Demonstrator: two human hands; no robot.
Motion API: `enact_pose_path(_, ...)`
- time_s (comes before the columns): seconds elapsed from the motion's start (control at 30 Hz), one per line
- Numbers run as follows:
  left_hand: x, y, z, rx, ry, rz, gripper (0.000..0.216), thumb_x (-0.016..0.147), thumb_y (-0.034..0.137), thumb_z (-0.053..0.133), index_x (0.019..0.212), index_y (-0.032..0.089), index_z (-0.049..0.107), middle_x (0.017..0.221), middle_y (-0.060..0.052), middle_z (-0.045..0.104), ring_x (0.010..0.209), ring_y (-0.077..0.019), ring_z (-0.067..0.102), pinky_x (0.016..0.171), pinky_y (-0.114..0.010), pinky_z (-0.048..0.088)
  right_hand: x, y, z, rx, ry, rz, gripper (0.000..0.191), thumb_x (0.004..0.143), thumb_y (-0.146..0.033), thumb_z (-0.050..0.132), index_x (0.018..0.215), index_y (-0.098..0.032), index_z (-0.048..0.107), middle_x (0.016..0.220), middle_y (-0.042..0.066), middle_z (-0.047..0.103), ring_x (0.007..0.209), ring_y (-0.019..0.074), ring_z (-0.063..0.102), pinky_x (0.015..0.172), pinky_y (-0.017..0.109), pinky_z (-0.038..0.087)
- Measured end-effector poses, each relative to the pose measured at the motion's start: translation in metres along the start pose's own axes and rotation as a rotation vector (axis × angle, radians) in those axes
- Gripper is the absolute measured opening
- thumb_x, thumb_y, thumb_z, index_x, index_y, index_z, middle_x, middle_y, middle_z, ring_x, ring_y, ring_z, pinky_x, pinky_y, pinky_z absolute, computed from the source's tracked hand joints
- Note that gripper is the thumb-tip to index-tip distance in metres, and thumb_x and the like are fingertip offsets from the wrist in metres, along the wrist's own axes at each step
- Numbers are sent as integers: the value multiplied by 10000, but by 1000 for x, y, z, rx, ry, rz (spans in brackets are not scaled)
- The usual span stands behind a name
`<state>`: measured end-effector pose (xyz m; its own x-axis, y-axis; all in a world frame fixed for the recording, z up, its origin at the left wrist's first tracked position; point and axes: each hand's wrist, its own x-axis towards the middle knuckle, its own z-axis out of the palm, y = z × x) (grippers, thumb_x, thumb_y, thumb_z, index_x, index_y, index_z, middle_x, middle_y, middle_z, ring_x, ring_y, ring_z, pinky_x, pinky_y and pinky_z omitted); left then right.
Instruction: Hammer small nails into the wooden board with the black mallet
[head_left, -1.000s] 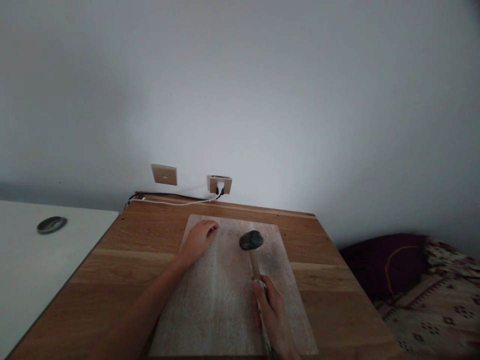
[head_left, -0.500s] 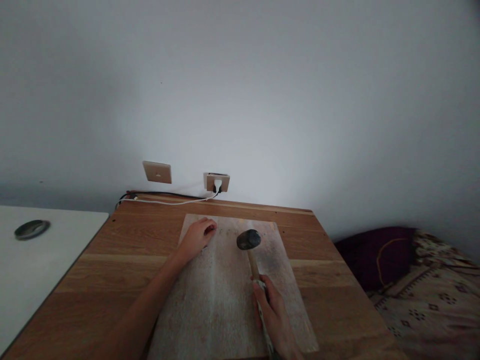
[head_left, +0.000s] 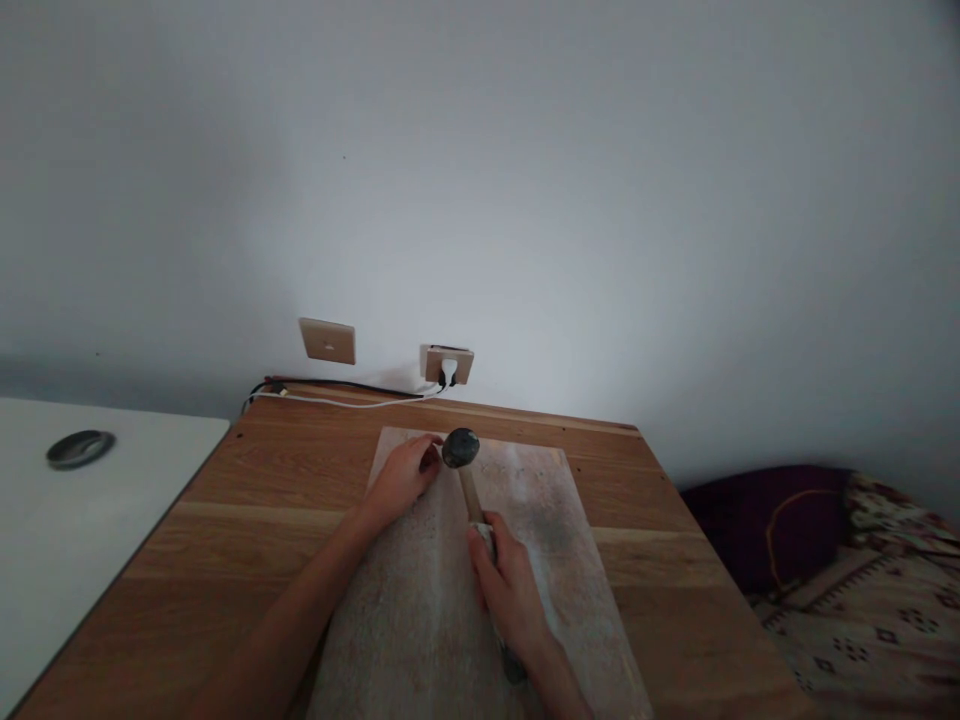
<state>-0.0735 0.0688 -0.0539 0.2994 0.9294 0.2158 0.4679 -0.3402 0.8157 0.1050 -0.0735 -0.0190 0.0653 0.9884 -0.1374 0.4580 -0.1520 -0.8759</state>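
My right hand [head_left: 510, 580] is wrapped round the handle of a mallet [head_left: 460, 448]. Its dark rounded head is raised just right of my left fingers, and its pale shaft slants down into my grip. My left hand [head_left: 405, 474] rests at the far left part of a worn wooden board [head_left: 420, 620]. The thumb and fingers there are curled together in a pinch; whatever is between them is too small or hidden to make out. Scuffs and small marks show on the board's far part.
The board lies on a brown wooden table [head_left: 255, 540] against a pale wall. Behind it are a plugged-in socket [head_left: 459, 362], a wall plate [head_left: 328, 341] and cables [head_left: 352, 402]. A dark round dish [head_left: 80, 449] sits on the white surface at left; patterned fabric [head_left: 862, 630] lies at right.
My right hand has brought the mallet leftward and farther away, so its head is now close beside my left fingers. The left hand stays pinched at nearly the same place; the view has shifted slightly.
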Motion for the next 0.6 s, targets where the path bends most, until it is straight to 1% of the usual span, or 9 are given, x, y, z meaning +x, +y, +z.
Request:
enact_pose_path(0.17,0,0,-1,-27,-3,-21,309,839,101,612,1128,191,679,992,-81,771,910,-237,725,862,-350,552,4,2,5,-26,0,-7,450,1009,-563,444,1148,-182,640,540,-49,526,431,155,498,432,243,357)
enact_pose_path(0.37,0,2,-1,-57,-16,-27,342,833,88,607,1150,202,670,984,-70,780,908,-231,736,874,-347,555,4,4,6,-20,31,3,457,997,-578,462,1142,-187,649,548,-26,569,462,178,549,424,243,369)
enact_pose_path(0.5,0,2,-1,-51,-7,-40,336,820,76,606,1123,205,676,984,-70,783,907,-236,740,865,-349,561,4,4,4,-31,14,-20,455,1003,-562,454,1161,-183,650,532,-30,558,460,181,551,425,243,377)
enact_pose_path(0.6,0,1,-1,-68,-5,-31,346,822,82,612,1137,213,669,973,-56,782,894,-232,740,846,-341,563,4,2,3,-36,13,-30,457,1003,-566,452,1149,-186,659,537,-27,557,481,186,564,437,245,391)
